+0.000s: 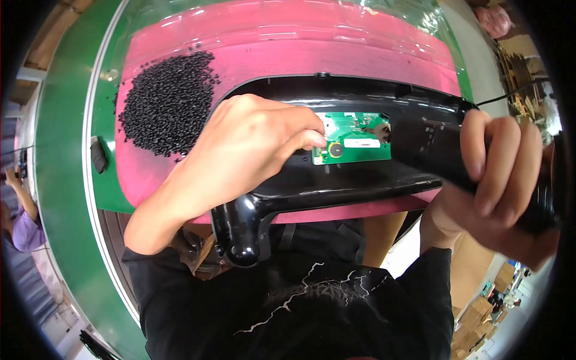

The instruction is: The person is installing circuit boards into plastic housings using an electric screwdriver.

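Note:
A long, glossy black plastic shell (360, 183) lies hollow side up in front of me, a rounded arm of it pointing toward my body. Inside it sits a green circuit board (348, 153) with a round dark part and a white label. My left hand (252, 129) reaches over the shell, thumb and forefinger closed at the board's left edge; anything smaller between them is hidden. My right hand (504, 162) is wrapped round a thick black tool that looks like an electric screwdriver (429, 147). Its blurred front end points left, over the board's right end.
A heap of small black screws (168, 105) lies on the pink mat (270, 57) at the far left. Clear plastic (288, 27) covers the mat's far side. A small dark piece (98, 155) rests on the green table (66, 150). Another person's purple sleeve (28, 231) shows at far left.

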A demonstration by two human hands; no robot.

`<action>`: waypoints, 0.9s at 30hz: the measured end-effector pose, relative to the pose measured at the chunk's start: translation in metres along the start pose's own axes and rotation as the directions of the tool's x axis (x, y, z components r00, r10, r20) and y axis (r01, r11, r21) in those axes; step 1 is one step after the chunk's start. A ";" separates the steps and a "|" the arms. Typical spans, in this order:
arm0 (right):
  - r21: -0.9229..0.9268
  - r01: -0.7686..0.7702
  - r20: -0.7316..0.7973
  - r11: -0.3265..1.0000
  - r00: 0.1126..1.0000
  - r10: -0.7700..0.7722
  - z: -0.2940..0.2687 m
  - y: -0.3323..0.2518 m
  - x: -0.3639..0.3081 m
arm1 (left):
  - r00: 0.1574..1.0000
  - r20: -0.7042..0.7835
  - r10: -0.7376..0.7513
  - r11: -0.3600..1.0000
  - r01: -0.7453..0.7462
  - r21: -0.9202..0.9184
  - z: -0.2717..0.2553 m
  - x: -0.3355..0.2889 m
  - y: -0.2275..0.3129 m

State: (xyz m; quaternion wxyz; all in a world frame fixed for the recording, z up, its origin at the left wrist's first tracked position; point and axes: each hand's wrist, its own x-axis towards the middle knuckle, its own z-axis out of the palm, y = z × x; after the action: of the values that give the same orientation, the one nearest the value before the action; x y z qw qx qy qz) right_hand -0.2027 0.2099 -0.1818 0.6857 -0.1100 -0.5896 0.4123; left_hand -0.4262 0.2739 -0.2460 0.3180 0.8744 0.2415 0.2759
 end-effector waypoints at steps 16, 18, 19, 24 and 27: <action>-0.206 -0.306 -0.104 0.930 0.951 0.290 -0.037 0.008 -0.008 | 0.982 0.066 0.179 0.984 -0.178 -0.022 0.004 0.004 -0.002; -0.202 -0.308 -0.106 0.930 0.951 0.291 -0.036 0.009 -0.010 | 0.977 0.089 0.194 0.980 -0.197 0.028 0.005 0.003 -0.002; -0.211 -0.317 -0.123 0.925 0.947 0.296 -0.034 0.009 -0.010 | 0.978 0.102 0.184 0.980 -0.191 0.062 0.006 0.003 -0.001; -0.243 -0.340 -0.165 0.909 0.937 0.306 -0.030 0.012 -0.010 | 0.979 0.162 0.124 0.982 -0.145 0.120 0.005 0.001 -0.001; -0.300 -0.306 -0.149 0.904 0.951 0.272 -0.030 0.015 -0.010 | 0.985 0.123 0.123 0.989 -0.131 0.065 0.007 -0.001 -0.004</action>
State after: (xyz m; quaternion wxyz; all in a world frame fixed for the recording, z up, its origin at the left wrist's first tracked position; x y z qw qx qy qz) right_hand -0.1818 0.2224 -0.2073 0.6195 -0.3269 -0.5895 0.4023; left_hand -0.4228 0.2730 -0.2536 0.2814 0.9139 0.1758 0.2339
